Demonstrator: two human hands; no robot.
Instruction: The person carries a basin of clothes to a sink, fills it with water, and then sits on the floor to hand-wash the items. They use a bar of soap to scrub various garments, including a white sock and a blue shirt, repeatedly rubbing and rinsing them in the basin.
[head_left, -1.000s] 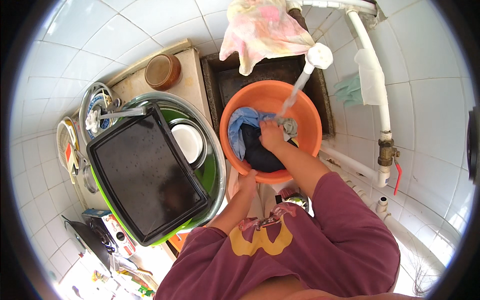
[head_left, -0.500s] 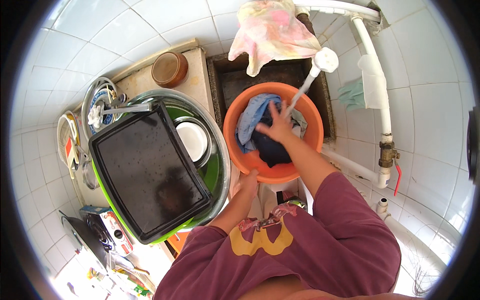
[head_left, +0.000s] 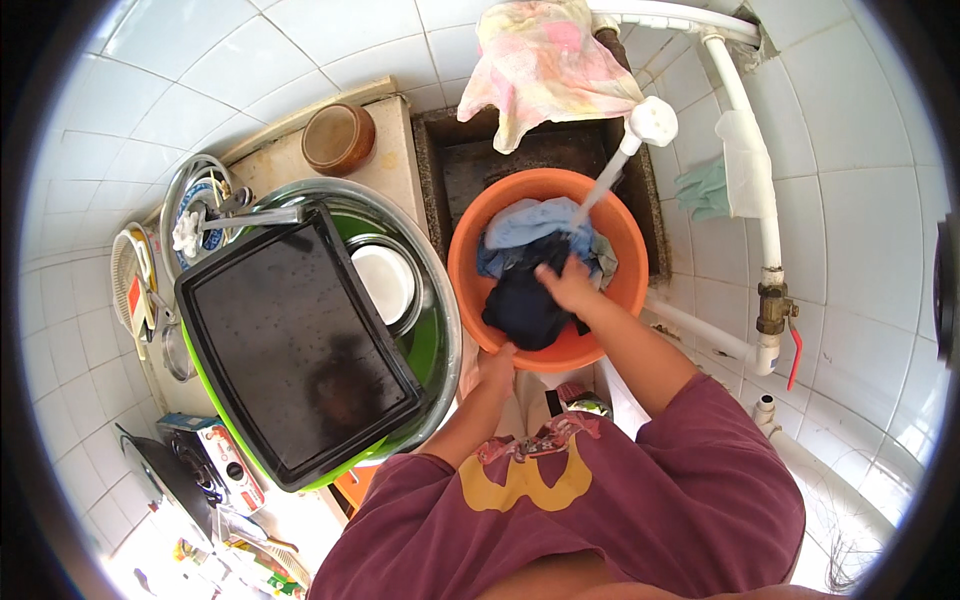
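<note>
Black tray [head_left: 300, 350] lies over silver basin [head_left: 449, 310], perhaps to save space. Left hand [head_left: 497, 362] at near rim of orange basin [head_left: 628, 265], probably steadying it; cannot tell if fingers close. Inside: light blue cloth [head_left: 525, 220] beyond dark cloth [head_left: 525, 300]. Right hand [head_left: 568, 287] on dark cloth, fingers spread. Tap [head_left: 652, 121] runs in. Since earlier frame: right hand nearer wearer, blue cloth bunched farther back.
</note>
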